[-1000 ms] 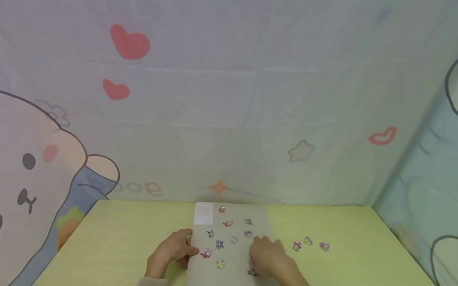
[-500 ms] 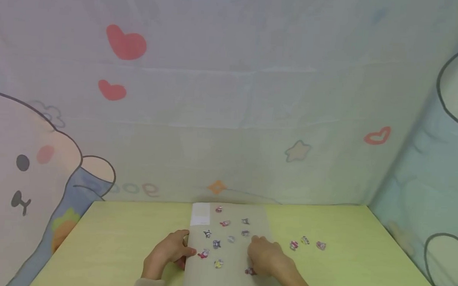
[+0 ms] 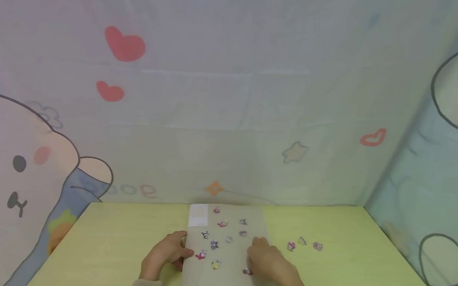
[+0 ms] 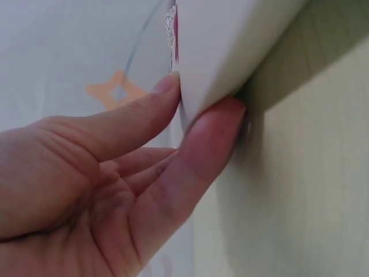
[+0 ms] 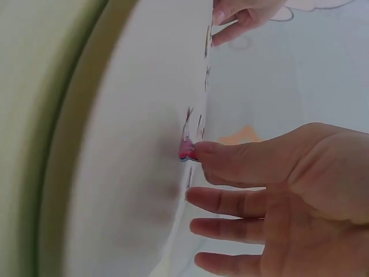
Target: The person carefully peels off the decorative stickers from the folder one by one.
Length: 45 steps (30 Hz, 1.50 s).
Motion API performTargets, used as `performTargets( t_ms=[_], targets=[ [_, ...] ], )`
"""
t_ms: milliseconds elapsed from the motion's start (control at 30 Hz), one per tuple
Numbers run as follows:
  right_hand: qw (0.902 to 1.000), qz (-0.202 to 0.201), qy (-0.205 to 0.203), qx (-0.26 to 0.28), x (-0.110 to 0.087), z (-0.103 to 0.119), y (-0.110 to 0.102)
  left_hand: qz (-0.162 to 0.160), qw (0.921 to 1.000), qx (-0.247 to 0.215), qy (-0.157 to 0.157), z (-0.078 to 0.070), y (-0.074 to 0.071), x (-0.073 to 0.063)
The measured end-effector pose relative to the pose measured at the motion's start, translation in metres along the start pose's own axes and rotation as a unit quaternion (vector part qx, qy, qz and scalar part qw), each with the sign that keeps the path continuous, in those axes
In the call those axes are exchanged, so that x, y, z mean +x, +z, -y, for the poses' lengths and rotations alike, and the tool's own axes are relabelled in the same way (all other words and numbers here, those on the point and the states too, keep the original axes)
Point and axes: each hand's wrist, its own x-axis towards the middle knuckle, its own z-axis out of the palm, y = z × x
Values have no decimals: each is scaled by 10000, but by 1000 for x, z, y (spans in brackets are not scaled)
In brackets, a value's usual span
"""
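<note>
A large pale sheet (image 3: 228, 283) lies on the table, dotted with several small cartoon stickers (image 3: 214, 244). My left hand (image 3: 166, 252) holds its left edge. In the left wrist view, the thumb of that hand (image 4: 109, 167) is on the upper face and a finger is underneath. Over the right part of the sheet, my right hand (image 3: 267, 260) is bent down close to the surface. A small pink sticker (image 5: 187, 151) sits at its thumb tip in the right wrist view, seemingly pinched against the index finger, which is mostly hidden. The other fingers extend loosely.
Several loose pieces, among them a pink one (image 3: 318, 246), lie to the right on the yellow table (image 3: 346, 272). A white rectangle (image 3: 198, 214) marks the sheet's top left corner. Behind the table hangs a printed cloth (image 3: 215, 95).
The whole head view shifts slightly left. Both hands keep nearly the same place on the sheet, and the stickers stay where they were.
</note>
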Motion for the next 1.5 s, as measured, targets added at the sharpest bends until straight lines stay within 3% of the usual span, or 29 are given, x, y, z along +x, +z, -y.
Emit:
performTargets(
  t_ms=[300, 533, 867, 1200, 1500],
  targets=[
    [9947, -501, -263, 857, -7, -3, 6, -95, 9999, -1, -77, 6, -5, -6],
    [9940, -824, -234, 682, -7, 1, 6, -97, 9997, -229, 42, 10, -4, -11],
    [9958, -610, -162, 656, -2, 6, 9, -52, 9997, -230, 61, 6, -4, -5],
    [9874, -702, 426, 1349, -13, -22, -2, -22, 9998, -195, -10, 6, -2, -4],
    [9825, -663, 1009, 1420, -34, -63, -16, 67, 9997, -224, 21, 2, 1, -1]
  ],
)
